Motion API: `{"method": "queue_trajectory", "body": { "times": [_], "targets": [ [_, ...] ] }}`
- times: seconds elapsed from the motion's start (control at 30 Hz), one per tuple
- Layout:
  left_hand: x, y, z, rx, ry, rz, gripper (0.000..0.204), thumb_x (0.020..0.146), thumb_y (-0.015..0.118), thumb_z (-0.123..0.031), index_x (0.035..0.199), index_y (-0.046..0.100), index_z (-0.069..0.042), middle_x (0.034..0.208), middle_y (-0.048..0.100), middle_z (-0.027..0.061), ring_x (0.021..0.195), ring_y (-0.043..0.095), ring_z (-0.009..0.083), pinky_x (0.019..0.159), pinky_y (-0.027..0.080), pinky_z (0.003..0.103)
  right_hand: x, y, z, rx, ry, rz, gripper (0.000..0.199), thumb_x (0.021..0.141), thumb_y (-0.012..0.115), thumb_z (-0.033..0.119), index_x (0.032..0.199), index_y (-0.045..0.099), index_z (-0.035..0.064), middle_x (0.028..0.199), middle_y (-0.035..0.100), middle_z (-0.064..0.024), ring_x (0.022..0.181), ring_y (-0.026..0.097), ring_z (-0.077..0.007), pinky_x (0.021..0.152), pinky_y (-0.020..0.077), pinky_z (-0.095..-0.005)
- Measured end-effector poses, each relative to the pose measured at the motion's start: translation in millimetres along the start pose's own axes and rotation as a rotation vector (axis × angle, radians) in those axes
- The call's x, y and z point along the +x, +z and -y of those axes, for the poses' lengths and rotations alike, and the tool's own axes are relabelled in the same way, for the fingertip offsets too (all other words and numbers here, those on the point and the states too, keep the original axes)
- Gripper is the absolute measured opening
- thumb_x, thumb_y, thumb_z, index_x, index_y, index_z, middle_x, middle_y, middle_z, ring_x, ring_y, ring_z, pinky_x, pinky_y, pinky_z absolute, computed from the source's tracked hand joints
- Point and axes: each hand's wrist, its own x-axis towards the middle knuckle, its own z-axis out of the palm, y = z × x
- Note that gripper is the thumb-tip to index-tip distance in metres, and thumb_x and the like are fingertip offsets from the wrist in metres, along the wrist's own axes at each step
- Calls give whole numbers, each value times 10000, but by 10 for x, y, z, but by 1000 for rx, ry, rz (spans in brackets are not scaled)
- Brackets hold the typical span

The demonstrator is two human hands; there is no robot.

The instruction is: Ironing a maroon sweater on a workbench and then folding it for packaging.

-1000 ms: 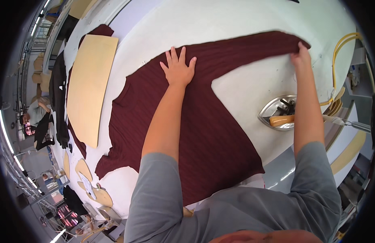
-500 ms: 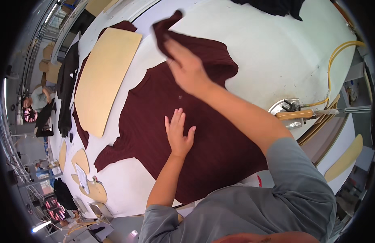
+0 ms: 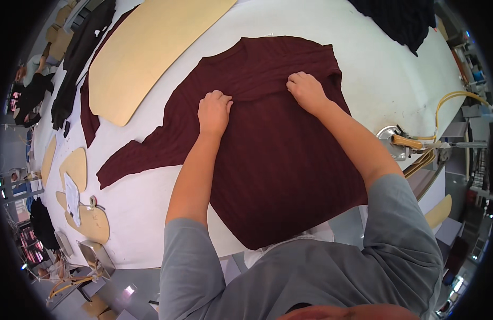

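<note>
A dark maroon knit sweater (image 3: 284, 165) lies spread on the white table, its neckline at the far side and one sleeve stretched out to the left. My left hand (image 3: 213, 113) has its fingers curled on the fabric at the left of the chest, pinching it. On the right of the chest, my right hand (image 3: 307, 93) grips the cloth in the same way. Between and beyond the hands the knit is rumpled in shallow folds. The right sleeve seems folded in across the upper body; its end cannot be made out.
A large tan pressing board (image 3: 150, 58) lies at the far left over another maroon garment (image 3: 88, 120). An iron (image 3: 398, 141) with a yellow hose stands at the right. Black cloth (image 3: 398, 21) lies far right; smaller tan boards (image 3: 75, 169) and paper (image 3: 72, 197) sit left.
My right hand has come down from holding up a sleeve and now grips the sweater's chest. My left hand, flat before, has moved farther up and closed on the fabric. The view has shifted.
</note>
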Motion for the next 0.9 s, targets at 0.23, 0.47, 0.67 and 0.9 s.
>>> {"method": "queue_trajectory", "body": {
  "times": [0.23, 0.47, 0.67, 0.9],
  "targets": [
    [-322, 115, -137, -106, 368, -459, 126, 838, 736, -143, 960, 732, -115, 996, 624, 21, 907, 609, 247, 857, 498, 379, -503, 22, -386, -29, -220, -301, 183, 903, 596, 152, 1054, 669, 77, 1092, 621, -41, 1013, 599, -243, 967, 468, -348],
    [-417, 194, 7, -25, 277, -153, 271, 828, 751, -160, 1094, 717, -116, 1074, 618, 48, 938, 615, 263, 866, 504, 378, -941, -273, -1183, -205, -91, -225, 135, 903, 624, 161, 1012, 659, 89, 1065, 596, -56, 941, 577, -244, 949, 461, -341],
    [-254, 128, -860, -150, 197, -240, 294, 848, 745, -207, 1122, 715, -103, 1104, 604, 57, 950, 606, 275, 869, 505, 376, -714, -376, -650, 110, -119, -366, 239, 862, 717, 152, 1084, 672, 79, 1136, 614, -60, 979, 596, -257, 920, 496, -356],
    [100, 105, -681, -152, 118, -277, 199, 918, 692, -246, 1072, 728, -125, 1060, 625, 65, 957, 606, 302, 875, 513, 403, -629, -219, -315, 266, -99, -355, 268, 847, 757, 175, 1089, 677, 94, 1115, 623, -52, 969, 613, -273, 854, 509, -378]
  ]
}}
